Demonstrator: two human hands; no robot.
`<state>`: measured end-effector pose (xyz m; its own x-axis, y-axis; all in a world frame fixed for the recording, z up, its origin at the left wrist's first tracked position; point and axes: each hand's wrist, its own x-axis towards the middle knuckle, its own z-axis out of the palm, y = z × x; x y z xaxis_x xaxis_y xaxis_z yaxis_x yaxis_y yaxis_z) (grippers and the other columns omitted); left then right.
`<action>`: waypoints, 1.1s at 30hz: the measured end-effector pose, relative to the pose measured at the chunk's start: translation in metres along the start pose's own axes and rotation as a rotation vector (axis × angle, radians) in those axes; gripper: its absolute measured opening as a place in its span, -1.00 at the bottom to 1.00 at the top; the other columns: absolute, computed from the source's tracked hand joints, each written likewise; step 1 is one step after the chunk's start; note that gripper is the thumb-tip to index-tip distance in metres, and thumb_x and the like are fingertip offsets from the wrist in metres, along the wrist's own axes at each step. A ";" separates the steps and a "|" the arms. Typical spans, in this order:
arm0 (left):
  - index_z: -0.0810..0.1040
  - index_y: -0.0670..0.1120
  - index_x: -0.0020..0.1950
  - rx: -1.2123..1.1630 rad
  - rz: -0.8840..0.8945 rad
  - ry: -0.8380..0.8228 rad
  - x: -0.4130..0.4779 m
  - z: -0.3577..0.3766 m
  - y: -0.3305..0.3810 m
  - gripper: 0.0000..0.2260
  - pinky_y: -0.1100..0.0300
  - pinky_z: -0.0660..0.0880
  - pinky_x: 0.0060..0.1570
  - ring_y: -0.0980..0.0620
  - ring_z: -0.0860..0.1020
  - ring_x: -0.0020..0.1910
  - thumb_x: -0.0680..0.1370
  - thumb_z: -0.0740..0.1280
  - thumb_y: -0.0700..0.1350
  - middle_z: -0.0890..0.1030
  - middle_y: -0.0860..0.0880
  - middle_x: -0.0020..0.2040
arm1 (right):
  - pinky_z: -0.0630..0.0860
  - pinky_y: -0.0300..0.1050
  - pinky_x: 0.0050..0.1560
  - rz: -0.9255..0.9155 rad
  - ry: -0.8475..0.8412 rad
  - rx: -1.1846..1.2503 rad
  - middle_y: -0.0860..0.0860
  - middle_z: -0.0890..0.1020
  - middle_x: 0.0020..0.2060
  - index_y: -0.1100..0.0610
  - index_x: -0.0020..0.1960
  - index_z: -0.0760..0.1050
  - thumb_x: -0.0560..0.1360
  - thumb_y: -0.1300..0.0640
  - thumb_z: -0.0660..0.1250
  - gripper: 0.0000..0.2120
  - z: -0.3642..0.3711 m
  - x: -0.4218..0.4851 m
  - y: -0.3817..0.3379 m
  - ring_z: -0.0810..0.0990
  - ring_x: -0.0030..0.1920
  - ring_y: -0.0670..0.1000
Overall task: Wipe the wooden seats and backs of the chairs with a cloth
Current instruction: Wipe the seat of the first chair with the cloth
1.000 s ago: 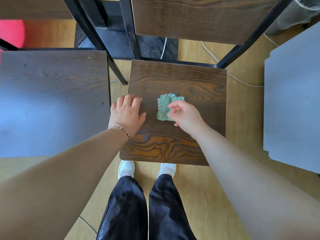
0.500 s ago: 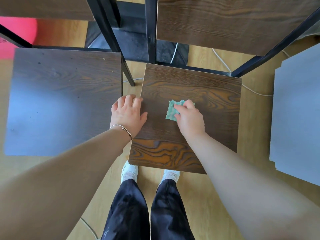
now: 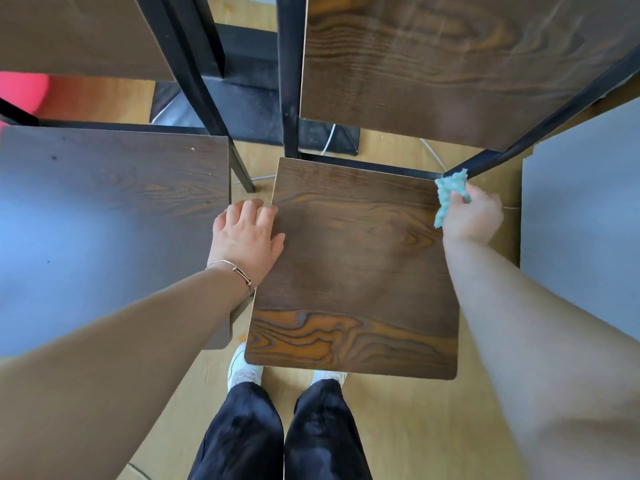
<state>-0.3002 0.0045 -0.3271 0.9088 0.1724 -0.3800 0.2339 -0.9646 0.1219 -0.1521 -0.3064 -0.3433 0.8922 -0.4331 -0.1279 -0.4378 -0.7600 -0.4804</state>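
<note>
The cloth (image 3: pixel 449 194) has moved to the seat's (image 3: pixel 356 271) far-right corner.

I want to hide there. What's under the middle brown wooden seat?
Two white shoes poke out under the brown wooden seat's front edge, on light wooden floor. The seat hides everything else.
</note>
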 end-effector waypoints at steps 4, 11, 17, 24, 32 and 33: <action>0.27 0.03 0.45 -0.002 0.050 -0.012 0.030 -0.007 0.039 -0.56 -0.08 0.27 0.30 -0.18 0.27 0.34 0.60 0.13 0.15 0.33 -0.07 0.37 | 0.54 -0.22 -0.10 -0.036 0.027 -0.081 0.05 0.62 0.16 0.06 0.32 0.54 0.60 0.03 0.30 -0.69 -0.009 0.024 0.005 0.62 0.13 0.04; 0.24 0.02 0.48 0.009 0.141 0.009 0.071 -0.014 0.091 -0.54 -0.08 0.24 0.35 -0.16 0.25 0.36 0.62 0.12 0.14 0.30 -0.06 0.41 | 0.64 0.00 -0.02 0.026 0.034 -0.108 0.11 0.61 0.08 0.11 0.14 0.50 0.55 0.08 0.37 -0.80 0.001 0.042 0.014 0.63 0.05 0.10; 0.26 0.02 0.47 -0.014 0.152 -0.015 0.065 -0.009 0.078 -0.56 -0.10 0.25 0.36 -0.16 0.24 0.37 0.62 0.13 0.13 0.31 -0.05 0.40 | 0.62 0.04 0.02 0.028 -0.003 -0.185 0.12 0.47 0.15 0.16 0.23 0.57 0.62 0.00 0.25 -0.69 0.025 0.023 0.015 0.61 -0.05 0.12; 0.29 0.02 0.45 -0.001 0.060 -0.043 0.050 -0.005 0.024 -0.57 -0.12 0.26 0.34 -0.17 0.26 0.36 0.61 0.13 0.13 0.35 -0.07 0.37 | 0.50 -0.17 0.19 -0.175 -0.105 -0.123 0.07 0.45 0.21 0.15 0.37 0.48 0.64 0.08 0.22 -0.67 0.056 -0.019 -0.032 0.57 0.11 0.02; 0.30 0.03 0.43 -0.005 -0.012 -0.012 0.039 -0.007 -0.028 -0.59 -0.10 0.27 0.30 -0.17 0.27 0.34 0.61 0.11 0.13 0.35 -0.05 0.38 | 0.54 -0.08 0.17 -0.419 -0.277 -0.062 0.05 0.46 0.19 0.14 0.33 0.52 0.61 0.10 0.27 -0.69 0.122 -0.095 -0.118 0.57 0.06 0.05; 0.30 0.02 0.43 -0.011 -0.025 -0.008 0.037 -0.006 -0.035 -0.58 -0.09 0.26 0.31 -0.17 0.26 0.35 0.60 0.11 0.12 0.35 -0.05 0.38 | 0.54 -0.05 0.16 -0.453 -0.314 -0.043 0.05 0.46 0.18 0.15 0.32 0.53 0.60 0.11 0.28 -0.69 0.129 -0.105 -0.127 0.57 0.05 0.07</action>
<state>-0.2724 0.0456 -0.3399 0.8997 0.1945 -0.3907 0.2602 -0.9578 0.1223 -0.1755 -0.1017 -0.3807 0.9798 0.1023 -0.1720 -0.0003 -0.8587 -0.5124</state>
